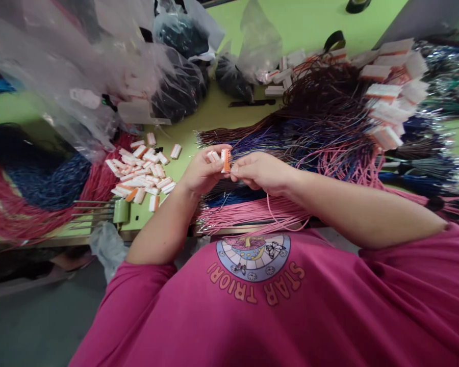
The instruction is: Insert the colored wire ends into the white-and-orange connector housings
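1. I see the left hand pinching an orange-and-white plug; a second plug shows beside it.
2. The right hand pinches a pink wire at the first plug's edge, its tail looping below.
3. Bundled wires lie beneath and right of the grip.
4. Left of it, similar plugs are heaped.
5. Beyond sit plastic bags.

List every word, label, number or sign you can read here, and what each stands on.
"STAR TRIORI", upside down in this view, on the magenta shirt, curved along its round print; spelling slightly uncertain.
Nothing else is readable: any marks on the white-and-orange connectors or plastic bags are too small or blurred.
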{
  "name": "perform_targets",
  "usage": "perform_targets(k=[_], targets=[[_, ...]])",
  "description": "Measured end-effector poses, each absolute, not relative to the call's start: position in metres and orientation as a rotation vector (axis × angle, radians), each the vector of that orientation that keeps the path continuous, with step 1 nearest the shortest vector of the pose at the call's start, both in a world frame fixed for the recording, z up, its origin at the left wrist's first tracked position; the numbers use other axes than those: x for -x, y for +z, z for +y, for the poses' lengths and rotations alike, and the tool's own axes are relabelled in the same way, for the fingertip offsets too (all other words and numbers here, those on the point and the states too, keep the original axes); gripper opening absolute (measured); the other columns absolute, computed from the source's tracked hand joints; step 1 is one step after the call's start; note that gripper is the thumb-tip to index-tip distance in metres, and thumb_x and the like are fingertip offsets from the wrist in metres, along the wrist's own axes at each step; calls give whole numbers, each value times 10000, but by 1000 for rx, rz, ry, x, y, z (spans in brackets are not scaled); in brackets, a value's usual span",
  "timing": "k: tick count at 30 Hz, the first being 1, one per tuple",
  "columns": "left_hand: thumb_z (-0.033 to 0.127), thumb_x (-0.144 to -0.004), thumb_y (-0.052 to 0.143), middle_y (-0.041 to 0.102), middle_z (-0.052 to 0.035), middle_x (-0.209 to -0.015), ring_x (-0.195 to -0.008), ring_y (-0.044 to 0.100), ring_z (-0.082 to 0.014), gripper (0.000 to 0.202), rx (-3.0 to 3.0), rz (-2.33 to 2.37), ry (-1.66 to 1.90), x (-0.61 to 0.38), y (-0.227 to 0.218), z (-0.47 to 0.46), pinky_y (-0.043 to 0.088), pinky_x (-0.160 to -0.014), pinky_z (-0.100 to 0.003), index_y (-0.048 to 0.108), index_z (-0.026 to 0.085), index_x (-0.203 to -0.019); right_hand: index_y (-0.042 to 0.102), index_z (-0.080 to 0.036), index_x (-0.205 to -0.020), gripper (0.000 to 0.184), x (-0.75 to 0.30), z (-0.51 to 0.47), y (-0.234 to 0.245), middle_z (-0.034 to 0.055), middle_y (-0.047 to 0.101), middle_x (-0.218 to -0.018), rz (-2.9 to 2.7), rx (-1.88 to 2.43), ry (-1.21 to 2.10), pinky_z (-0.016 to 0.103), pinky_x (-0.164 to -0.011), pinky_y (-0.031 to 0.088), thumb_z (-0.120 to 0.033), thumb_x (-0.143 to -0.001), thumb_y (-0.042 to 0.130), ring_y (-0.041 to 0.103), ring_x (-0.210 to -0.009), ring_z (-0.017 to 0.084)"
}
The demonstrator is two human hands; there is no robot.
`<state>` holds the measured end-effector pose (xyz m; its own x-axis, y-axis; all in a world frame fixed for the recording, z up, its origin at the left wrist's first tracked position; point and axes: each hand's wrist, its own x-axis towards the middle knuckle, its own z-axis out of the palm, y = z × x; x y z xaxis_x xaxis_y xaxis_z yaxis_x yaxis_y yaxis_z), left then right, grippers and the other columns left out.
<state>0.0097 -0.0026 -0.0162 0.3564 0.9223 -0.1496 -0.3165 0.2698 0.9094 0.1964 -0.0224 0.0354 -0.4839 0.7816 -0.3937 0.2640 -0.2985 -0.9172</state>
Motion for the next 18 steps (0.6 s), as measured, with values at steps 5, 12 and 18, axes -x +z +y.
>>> perform_targets(k=[5, 12, 18], targets=[[370, -569, 1025, 672, 42, -731, -591, 650, -65, 539, -957, 792, 1012, -4, -21, 0, 532, -510, -147, 783, 229, -1030, 744, -162, -1037, 205, -219, -45, 48, 108, 767, -1006, -2506, 1308, 673, 316, -759, 499, -170, -987, 545, 666, -859, 200], [473, -658, 974, 779, -45, -982, -799, 746, -142, 653, -998, 725, 917, -10, -29, -4, 606, -702, -252, 713, 216, -1198, 555, -122, -1550, 586, -233, -12, 49, 178, 749, -1315, -2580, 1247, 276, 539, -1102, 476, -123, -966, 604, 669, -1250, 336], [92, -865, 754, 786, -112, -1154, -1029, 757, -152, 361, -859, 1064, 880, -21, -39, 2, 557, -967, -325, 672, 171, -1209, 821, -50, -1128, 298, -332, 43, 96, 157, 810, -1101, -1654, 1540, 325, 355, -821, 467, -211, -898, 720, 736, -1065, 202]])
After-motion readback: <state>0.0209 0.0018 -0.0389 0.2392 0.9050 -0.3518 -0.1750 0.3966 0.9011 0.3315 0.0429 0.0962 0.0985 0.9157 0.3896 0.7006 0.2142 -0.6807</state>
